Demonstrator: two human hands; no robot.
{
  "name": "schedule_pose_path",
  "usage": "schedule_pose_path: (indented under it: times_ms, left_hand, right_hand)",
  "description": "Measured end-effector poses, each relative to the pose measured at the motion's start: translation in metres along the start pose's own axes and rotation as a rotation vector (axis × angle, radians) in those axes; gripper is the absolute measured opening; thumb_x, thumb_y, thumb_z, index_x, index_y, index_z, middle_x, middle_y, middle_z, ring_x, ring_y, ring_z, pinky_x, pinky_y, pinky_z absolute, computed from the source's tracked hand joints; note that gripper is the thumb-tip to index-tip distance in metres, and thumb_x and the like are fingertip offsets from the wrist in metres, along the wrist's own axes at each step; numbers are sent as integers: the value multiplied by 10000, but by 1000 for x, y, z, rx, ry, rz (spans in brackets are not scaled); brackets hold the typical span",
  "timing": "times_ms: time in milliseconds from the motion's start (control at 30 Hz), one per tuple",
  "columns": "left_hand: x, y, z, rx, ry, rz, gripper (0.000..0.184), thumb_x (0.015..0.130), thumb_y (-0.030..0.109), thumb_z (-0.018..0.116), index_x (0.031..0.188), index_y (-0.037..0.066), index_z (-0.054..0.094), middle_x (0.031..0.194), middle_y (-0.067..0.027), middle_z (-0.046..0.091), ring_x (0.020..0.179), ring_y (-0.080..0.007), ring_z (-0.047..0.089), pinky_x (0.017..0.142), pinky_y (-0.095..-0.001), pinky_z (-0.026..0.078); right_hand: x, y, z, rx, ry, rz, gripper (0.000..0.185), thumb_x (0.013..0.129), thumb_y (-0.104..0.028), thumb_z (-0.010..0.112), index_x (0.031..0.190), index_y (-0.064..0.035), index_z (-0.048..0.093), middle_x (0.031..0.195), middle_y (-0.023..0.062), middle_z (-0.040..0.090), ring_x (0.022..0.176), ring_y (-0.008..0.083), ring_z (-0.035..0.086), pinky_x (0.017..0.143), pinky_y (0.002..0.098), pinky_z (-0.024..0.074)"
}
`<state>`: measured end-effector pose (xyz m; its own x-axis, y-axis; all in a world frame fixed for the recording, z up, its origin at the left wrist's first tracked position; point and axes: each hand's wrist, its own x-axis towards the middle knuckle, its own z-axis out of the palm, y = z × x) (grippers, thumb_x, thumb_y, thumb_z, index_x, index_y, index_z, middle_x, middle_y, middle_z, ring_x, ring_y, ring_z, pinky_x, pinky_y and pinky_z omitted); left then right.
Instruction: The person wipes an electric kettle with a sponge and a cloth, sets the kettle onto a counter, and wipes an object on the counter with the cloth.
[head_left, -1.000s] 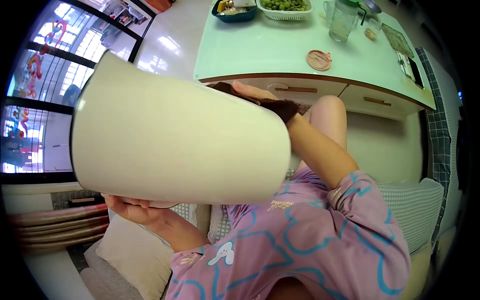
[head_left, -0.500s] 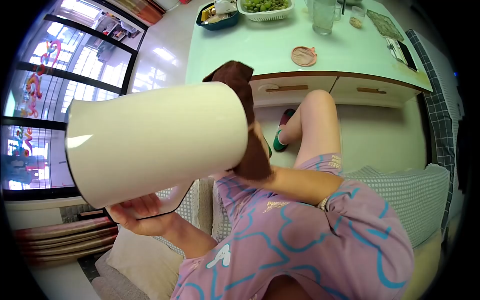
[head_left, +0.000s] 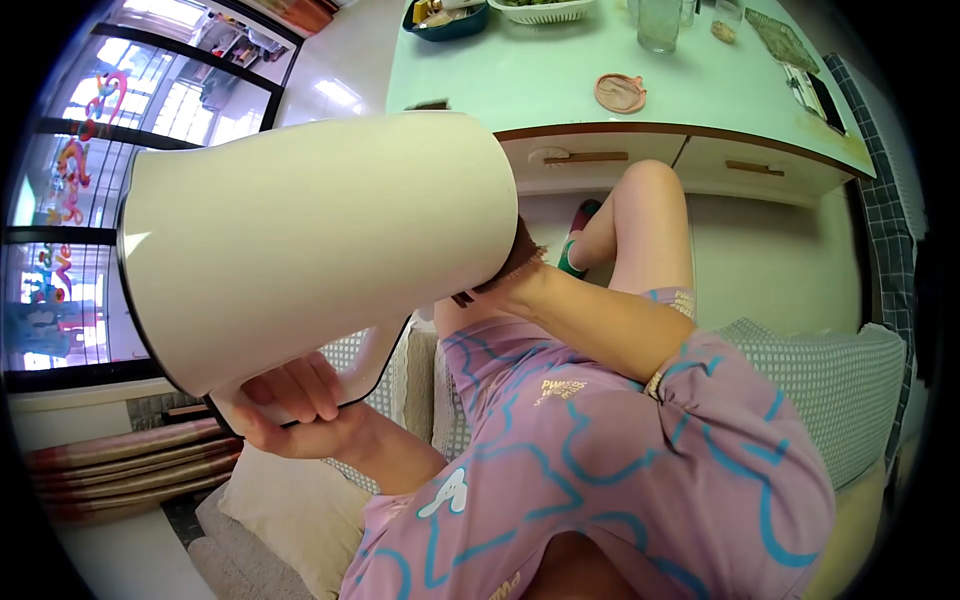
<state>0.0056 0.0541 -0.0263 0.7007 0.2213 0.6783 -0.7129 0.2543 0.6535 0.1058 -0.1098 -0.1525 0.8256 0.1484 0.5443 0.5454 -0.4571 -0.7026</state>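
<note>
A large cream kettle [head_left: 320,235] with a dark rim lies tilted on its side in the air, its rim end to the left and its base to the right. My left hand [head_left: 295,400] is closed around its handle [head_left: 375,365]. At the base end, my right hand [head_left: 512,290] presses a brown cloth [head_left: 520,258] against the kettle. Most of the cloth and the fingers of that hand are hidden behind the kettle.
Ahead stands a pale green table [head_left: 520,90] with drawers. It carries a drinking glass [head_left: 658,28], a peach-coloured round item [head_left: 620,92], a white basket [head_left: 540,12] and a dark blue bin [head_left: 448,25]. A cushion [head_left: 295,510] lies on the sofa at left.
The kettle has risen a little and covers more of the view. The brown cloth with my right hand has moved behind the kettle's base, so less of it shows.
</note>
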Motion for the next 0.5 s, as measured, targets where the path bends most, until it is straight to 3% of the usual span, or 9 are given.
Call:
schedule_pose_path:
  times_ms: [100, 167, 200, 233, 300, 400, 433, 500]
  left_hand:
    - [-1, -12, 4, 2, 78, -2, 246, 991, 276, 547, 910, 45, 527, 506, 38, 291, 364, -67, 257, 332, -217, 250]
    - [-4, -24, -3, 41, 117, -3, 281, 989, 308, 533, 945, 31, 549, 490, 34, 321, 351, -78, 281, 330, -227, 268]
    - [-4, -27, -4, 81, 152, -5, 329, 987, 340, 519, 981, 16, 571, 474, 30, 350, 339, -90, 304, 328, -236, 286]
    - [-7, -28, -3, 94, 224, -41, 331, 996, 351, 509, 863, 51, 551, 477, 25, 356, 351, -103, 316, 355, -256, 296]
    - [-11, -32, 1, 126, 181, -46, 315, 1003, 341, 512, 862, 61, 538, 489, 32, 337, 356, -88, 293, 352, -241, 282]
    - [-13, -34, -5, 152, 100, -49, 310, 1019, 327, 493, 834, 79, 513, 490, 32, 313, 361, -73, 272, 348, -233, 257]
    - [-15, -32, -12, 171, 80, -91, 349, 1009, 369, 479, 868, 55, 538, 481, 24, 333, 367, -96, 311, 361, -248, 286]
    - [-22, -32, -24, 176, 57, -128, 405, 998, 411, 464, 902, 31, 564, 473, 15, 353, 373, -119, 351, 375, -263, 315]
  right_hand:
    - [-14, 1, 8, 941, -116, 627, 452, 989, -404, 435, 1343, -134, 518, 1329, 80, 582, 1226, 232, 549, 1016, 407, 454]
    - [-21, -1, 13, 1567, -194, 1046, 415, 990, -372, 438, 1319, -136, 534, 1337, 86, 583, 1237, 248, 549, 1042, 444, 447]
    - [-19, -5, 15, 1771, -182, 1138, 420, 996, -374, 429, 1321, -130, 533, 1350, 104, 577, 1243, 272, 551, 1037, 489, 453]
    - [-17, -9, 17, 1964, -162, 1246, 425, 1002, -376, 419, 1324, -124, 532, 1362, 121, 572, 1249, 297, 553, 1032, 535, 460]
    - [-8, -14, -2, 1804, -255, 1311, 446, 1000, -390, 424, 1332, -110, 525, 1367, 144, 563, 1258, 318, 545, 1034, 545, 459]
    - [-15, 5, -6, 1916, -352, 1307, 504, 980, -417, 478, 1336, -61, 514, 1369, 212, 541, 1249, 380, 544, 1019, 603, 457]
    - [-16, 7, -8, 2040, -424, 1252, 517, 975, -422, 487, 1328, -47, 515, 1367, 235, 533, 1234, 398, 551, 1008, 633, 452]
    - [-13, 1, -24, 2002, -419, 1298, 537, 961, -428, 521, 1313, -22, 523, 1359, 274, 522, 1199, 433, 564, 984, 708, 426]
